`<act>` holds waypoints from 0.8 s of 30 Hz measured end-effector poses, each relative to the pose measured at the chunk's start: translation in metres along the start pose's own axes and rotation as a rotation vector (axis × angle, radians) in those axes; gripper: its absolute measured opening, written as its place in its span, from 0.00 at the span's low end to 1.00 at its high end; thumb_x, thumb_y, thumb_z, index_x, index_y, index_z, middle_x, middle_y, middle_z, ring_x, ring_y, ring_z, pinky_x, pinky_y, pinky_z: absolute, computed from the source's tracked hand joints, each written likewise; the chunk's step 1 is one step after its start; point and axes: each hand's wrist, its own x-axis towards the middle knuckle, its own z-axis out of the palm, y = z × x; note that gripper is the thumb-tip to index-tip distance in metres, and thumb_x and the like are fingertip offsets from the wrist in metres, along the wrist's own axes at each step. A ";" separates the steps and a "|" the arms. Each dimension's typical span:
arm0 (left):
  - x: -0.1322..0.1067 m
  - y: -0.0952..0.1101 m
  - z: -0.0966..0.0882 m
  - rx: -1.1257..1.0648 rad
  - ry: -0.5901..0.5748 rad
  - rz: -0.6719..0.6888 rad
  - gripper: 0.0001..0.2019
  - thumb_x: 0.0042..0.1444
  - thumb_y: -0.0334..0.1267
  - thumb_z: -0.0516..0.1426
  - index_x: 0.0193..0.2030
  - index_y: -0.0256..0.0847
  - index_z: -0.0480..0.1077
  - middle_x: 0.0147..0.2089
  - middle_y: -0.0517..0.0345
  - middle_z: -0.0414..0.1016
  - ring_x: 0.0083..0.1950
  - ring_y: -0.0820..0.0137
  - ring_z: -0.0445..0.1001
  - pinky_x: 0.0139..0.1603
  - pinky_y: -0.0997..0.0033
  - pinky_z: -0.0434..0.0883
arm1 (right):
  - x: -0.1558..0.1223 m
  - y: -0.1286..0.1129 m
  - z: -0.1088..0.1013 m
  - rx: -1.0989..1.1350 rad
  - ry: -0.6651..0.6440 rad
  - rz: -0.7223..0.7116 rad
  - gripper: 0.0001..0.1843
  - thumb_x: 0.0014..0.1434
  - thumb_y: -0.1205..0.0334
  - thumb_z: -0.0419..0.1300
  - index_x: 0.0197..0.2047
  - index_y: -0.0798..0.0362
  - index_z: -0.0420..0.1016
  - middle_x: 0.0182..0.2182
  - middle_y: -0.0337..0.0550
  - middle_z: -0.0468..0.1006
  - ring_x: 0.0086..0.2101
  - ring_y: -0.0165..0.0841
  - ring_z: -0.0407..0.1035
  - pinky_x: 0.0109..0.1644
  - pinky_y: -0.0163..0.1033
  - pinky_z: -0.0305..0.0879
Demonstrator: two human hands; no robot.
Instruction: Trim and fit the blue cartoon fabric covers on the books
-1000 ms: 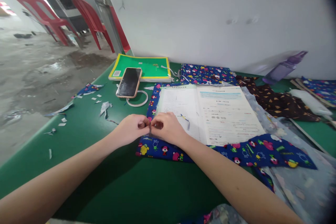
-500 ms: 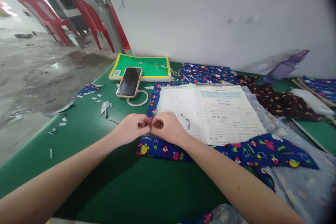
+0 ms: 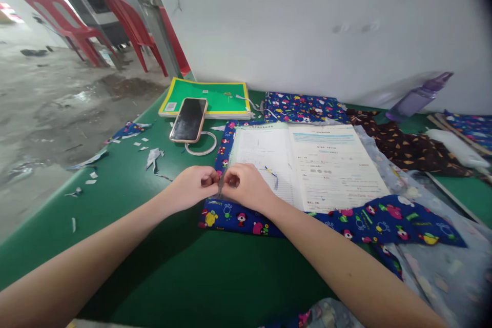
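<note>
My left hand (image 3: pixel 196 184) and my right hand (image 3: pixel 246 184) meet at the lower left corner of an open workbook (image 3: pixel 330 164). Both are closed in a pinch on a thin grey strip (image 3: pixel 221 184), whose material I cannot make out. Blue cartoon-print fabric (image 3: pixel 226 215) lies under the workbook and is folded over part of its left and lower edges. A long flap of that fabric (image 3: pixel 395 220) runs off to the right. My right hand covers part of the left page and the fold.
A phone (image 3: pixel 189 120) with a white cable (image 3: pixel 203 151) leans on a green book (image 3: pixel 215 97). Scraps (image 3: pixel 154 158) litter the green table (image 3: pixel 172 277) at left. Brown cloth (image 3: pixel 415 146), a purple bottle (image 3: pixel 417 97) and more blue fabric (image 3: pixel 303 106) lie along the white wall (image 3: pixel 307 20).
Both hands stay pinched at the same corner. A little more of the grey strip shows between the fingers; otherwise almost nothing differs.
</note>
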 end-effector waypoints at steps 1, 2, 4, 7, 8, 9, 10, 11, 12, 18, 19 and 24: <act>0.000 0.000 0.000 -0.004 0.000 0.000 0.08 0.48 0.41 0.53 0.30 0.39 0.67 0.20 0.66 0.63 0.23 0.75 0.60 0.24 0.76 0.54 | 0.000 0.000 0.000 0.003 0.003 0.002 0.04 0.49 0.61 0.57 0.26 0.52 0.71 0.27 0.37 0.73 0.29 0.28 0.64 0.39 0.37 0.58; 0.000 0.000 0.000 -0.011 -0.001 -0.001 0.08 0.49 0.42 0.53 0.31 0.39 0.67 0.20 0.66 0.63 0.23 0.75 0.60 0.24 0.76 0.54 | -0.001 0.000 0.000 0.010 0.007 0.002 0.05 0.49 0.61 0.57 0.27 0.52 0.71 0.27 0.37 0.73 0.29 0.28 0.64 0.39 0.36 0.58; 0.000 0.000 0.000 -0.024 -0.009 -0.004 0.09 0.49 0.42 0.53 0.31 0.39 0.67 0.20 0.65 0.65 0.23 0.75 0.61 0.24 0.76 0.55 | -0.001 0.000 0.000 0.030 0.022 -0.003 0.06 0.50 0.59 0.57 0.28 0.52 0.73 0.28 0.38 0.73 0.30 0.28 0.64 0.38 0.36 0.58; 0.000 0.001 0.000 -0.027 -0.016 -0.006 0.09 0.49 0.42 0.53 0.31 0.39 0.67 0.20 0.65 0.65 0.23 0.74 0.62 0.25 0.76 0.56 | -0.001 0.000 0.000 0.035 0.034 -0.023 0.08 0.51 0.57 0.58 0.29 0.52 0.75 0.29 0.38 0.74 0.30 0.28 0.65 0.39 0.36 0.58; 0.000 0.001 0.000 -0.027 -0.016 -0.008 0.08 0.49 0.41 0.53 0.31 0.39 0.67 0.20 0.66 0.65 0.23 0.74 0.62 0.25 0.76 0.56 | -0.001 0.000 0.001 0.026 0.031 -0.030 0.08 0.51 0.57 0.58 0.28 0.52 0.75 0.28 0.38 0.74 0.30 0.28 0.65 0.40 0.36 0.57; -0.001 0.001 0.000 -0.025 -0.015 -0.008 0.08 0.49 0.41 0.53 0.31 0.39 0.67 0.20 0.66 0.65 0.23 0.75 0.62 0.25 0.76 0.55 | 0.000 0.000 0.001 0.014 0.025 -0.034 0.08 0.51 0.58 0.58 0.28 0.52 0.75 0.27 0.37 0.74 0.29 0.28 0.64 0.40 0.36 0.57; -0.001 0.001 0.000 -0.026 -0.014 -0.007 0.08 0.49 0.41 0.53 0.31 0.39 0.67 0.20 0.66 0.64 0.23 0.75 0.61 0.24 0.76 0.55 | 0.000 0.001 0.002 -0.001 0.016 -0.037 0.08 0.52 0.59 0.57 0.27 0.52 0.75 0.27 0.37 0.74 0.29 0.27 0.64 0.40 0.36 0.57; -0.001 0.001 0.000 -0.026 -0.011 -0.005 0.07 0.49 0.40 0.53 0.31 0.39 0.67 0.19 0.67 0.64 0.22 0.75 0.61 0.24 0.76 0.55 | 0.001 0.001 0.002 -0.015 0.008 -0.037 0.07 0.52 0.60 0.57 0.27 0.52 0.75 0.26 0.37 0.74 0.28 0.27 0.64 0.40 0.36 0.57; -0.001 0.001 0.000 -0.026 -0.008 -0.003 0.07 0.48 0.40 0.53 0.30 0.39 0.67 0.19 0.67 0.64 0.22 0.75 0.60 0.24 0.76 0.55 | 0.001 0.001 0.002 -0.027 0.002 -0.037 0.07 0.51 0.61 0.57 0.27 0.52 0.75 0.26 0.37 0.74 0.28 0.27 0.63 0.40 0.36 0.57; -0.001 0.001 0.000 -0.022 -0.003 0.002 0.07 0.48 0.40 0.53 0.30 0.39 0.67 0.19 0.67 0.63 0.22 0.75 0.60 0.24 0.76 0.54 | 0.002 0.001 0.000 -0.042 -0.011 -0.031 0.06 0.51 0.63 0.56 0.25 0.53 0.73 0.26 0.37 0.73 0.27 0.28 0.63 0.39 0.36 0.56; -0.001 0.001 0.000 -0.021 -0.003 0.001 0.07 0.48 0.40 0.53 0.30 0.39 0.67 0.19 0.67 0.63 0.22 0.75 0.60 0.24 0.76 0.54 | 0.002 0.001 0.000 -0.040 -0.011 -0.032 0.06 0.51 0.63 0.56 0.25 0.52 0.73 0.26 0.37 0.73 0.27 0.28 0.63 0.38 0.36 0.56; 0.000 -0.001 0.000 0.002 0.010 0.001 0.07 0.48 0.41 0.52 0.30 0.40 0.66 0.19 0.67 0.63 0.22 0.75 0.61 0.24 0.76 0.54 | 0.001 0.002 0.002 -0.037 0.004 -0.036 0.06 0.51 0.63 0.56 0.24 0.52 0.71 0.25 0.37 0.73 0.27 0.28 0.63 0.36 0.36 0.56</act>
